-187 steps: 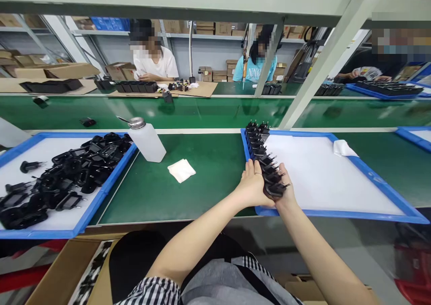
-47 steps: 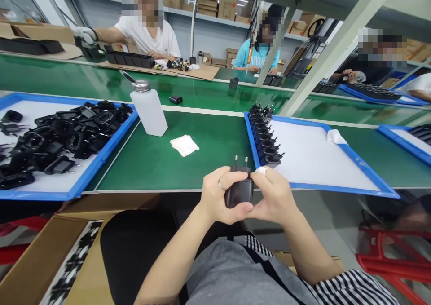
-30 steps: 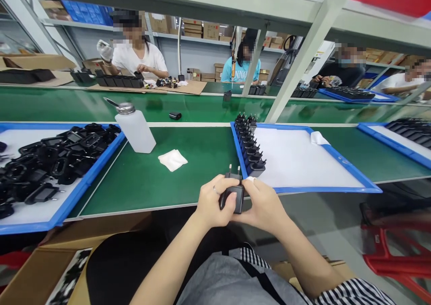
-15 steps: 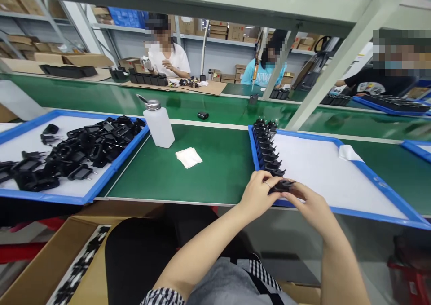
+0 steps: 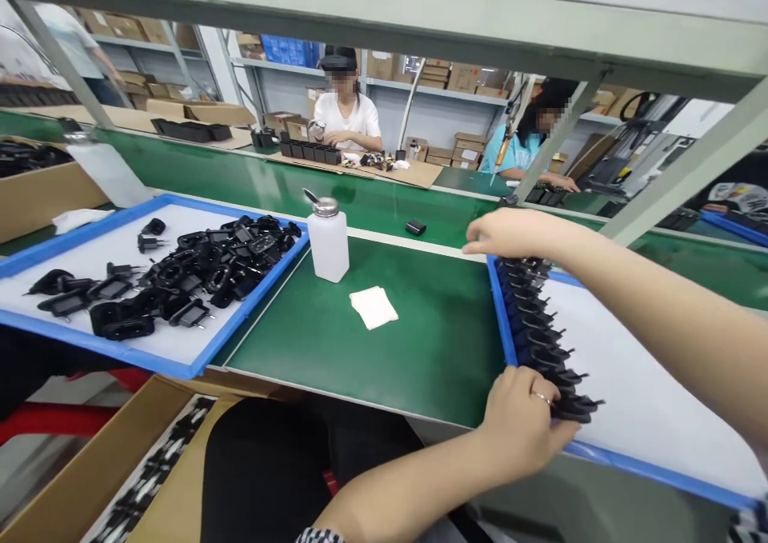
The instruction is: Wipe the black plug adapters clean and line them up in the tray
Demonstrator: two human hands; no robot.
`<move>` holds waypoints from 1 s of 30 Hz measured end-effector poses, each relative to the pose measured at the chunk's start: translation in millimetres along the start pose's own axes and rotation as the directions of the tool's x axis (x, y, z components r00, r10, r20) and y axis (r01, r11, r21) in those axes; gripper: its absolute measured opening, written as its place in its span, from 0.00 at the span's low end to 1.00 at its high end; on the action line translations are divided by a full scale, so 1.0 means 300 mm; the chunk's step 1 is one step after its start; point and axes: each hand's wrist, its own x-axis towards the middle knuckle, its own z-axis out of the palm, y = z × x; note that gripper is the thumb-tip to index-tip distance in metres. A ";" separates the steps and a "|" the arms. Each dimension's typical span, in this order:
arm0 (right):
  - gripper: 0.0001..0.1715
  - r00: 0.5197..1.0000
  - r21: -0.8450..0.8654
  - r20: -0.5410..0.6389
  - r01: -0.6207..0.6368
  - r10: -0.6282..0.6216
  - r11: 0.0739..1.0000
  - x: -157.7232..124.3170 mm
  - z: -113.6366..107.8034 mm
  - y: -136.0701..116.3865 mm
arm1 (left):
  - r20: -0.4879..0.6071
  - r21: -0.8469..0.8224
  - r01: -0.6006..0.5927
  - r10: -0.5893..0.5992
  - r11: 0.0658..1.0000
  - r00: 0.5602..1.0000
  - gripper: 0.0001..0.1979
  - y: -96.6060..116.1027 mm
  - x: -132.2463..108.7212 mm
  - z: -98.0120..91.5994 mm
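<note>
Two blue-rimmed white trays: left tray [image 5: 120,353] and right tray [image 5: 660,476]. One heap of black plug adapters [image 5: 198,271] on the left, too tangled to count. One row of black plug adapters [image 5: 540,335] on the right, roughly ten. One white plastic bottle with a metal spout [image 5: 327,243]. One folded white cloth [image 5: 373,307]. One small black block [image 5: 415,227], farther off.

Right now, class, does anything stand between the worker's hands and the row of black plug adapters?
Nothing visible does. The left hand touches the near end of the row of black two-pin plug adapters, the right hand lies over its far end, at the left edge of the blue-rimmed white tray.
</note>
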 end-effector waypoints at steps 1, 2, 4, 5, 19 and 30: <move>0.19 0.997 -0.010 0.054 -0.049 0.049 0.999 0.104 -0.002 -0.009 | -0.018 0.020 0.014 -0.014 1.000 1.000 0.12 -0.001 -0.006 0.000; 0.19 0.986 0.013 0.111 -0.127 0.124 0.992 0.201 0.004 -0.016 | -0.030 0.031 0.020 -0.019 0.999 0.999 0.10 -0.003 -0.013 0.001; 0.22 0.962 0.073 0.140 -0.245 0.233 0.967 0.367 0.039 -0.024 | -0.037 0.024 -0.015 0.016 1.000 0.999 0.10 -0.012 -0.031 0.003; 0.25 0.957 0.083 0.130 -0.273 0.261 0.959 0.433 0.065 -0.027 | -0.034 0.011 -0.045 0.046 0.999 0.998 0.11 -0.021 -0.042 0.002; 0.16 0.952 0.260 0.252 -0.237 0.171 0.936 0.646 0.224 -0.046 | -0.382 -0.058 0.473 -0.457 0.879 0.803 0.03 -0.312 -0.269 -0.661; 0.27 0.678 0.563 0.108 0.561 -0.727 0.607 0.263 0.139 -0.539 | -0.320 0.119 0.560 -0.502 0.820 0.803 0.18 -0.377 -0.242 -0.744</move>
